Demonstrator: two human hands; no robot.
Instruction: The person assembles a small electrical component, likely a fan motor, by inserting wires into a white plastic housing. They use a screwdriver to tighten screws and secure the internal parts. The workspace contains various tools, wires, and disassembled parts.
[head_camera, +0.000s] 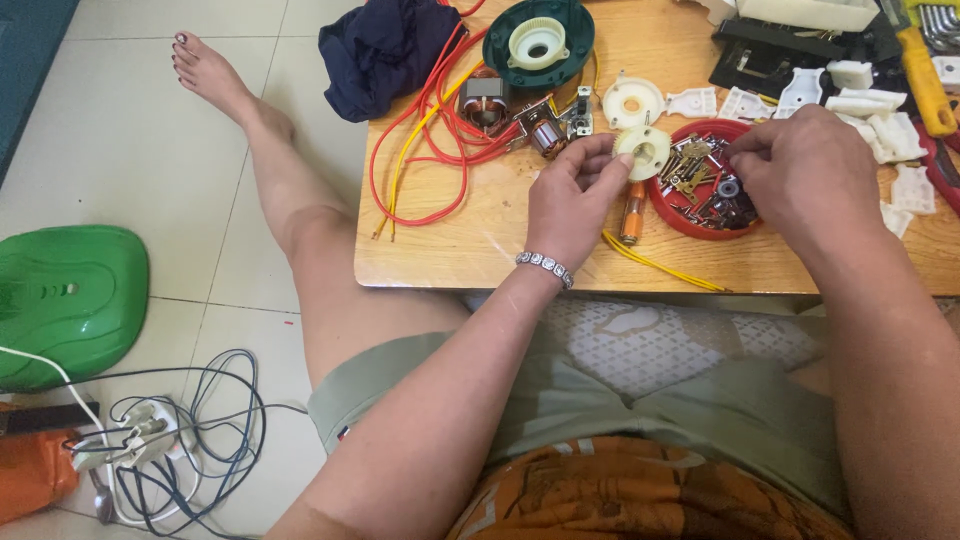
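Pinching a cream plastic gear disc (643, 150) between thumb and fingers, the left hand (572, 200) holds it up at the near-left rim of the red tray (668, 207) — a spot that keeps the part just beside the loose hardware, which seems to be why it is held there and not over bare table. The disc stands tilted, its flat face turned up toward the camera and its round centre hole showing; it has no real long axis, being round, and the axis through the hole points up and toward the viewer.

The right hand (805, 170) is curled over the far-right side of the same tray, fingertips pressed together down among the small metal pieces (700, 175); I cannot tell whether they grip one, as the knuckles hide the tips.

Around them on the wooden table (470, 240), parts lie spread out flat, apparently so each can be seen: a motor armature (548, 132) and a wound stator (484, 103) amid red wires (430, 130), a dark green round housing (540, 42), another cream disc (633, 101), white plastic pieces (870, 105). A small orange-handled screwdriver (632, 213) lies just below the left hand — its long axis running toward and away from the person.
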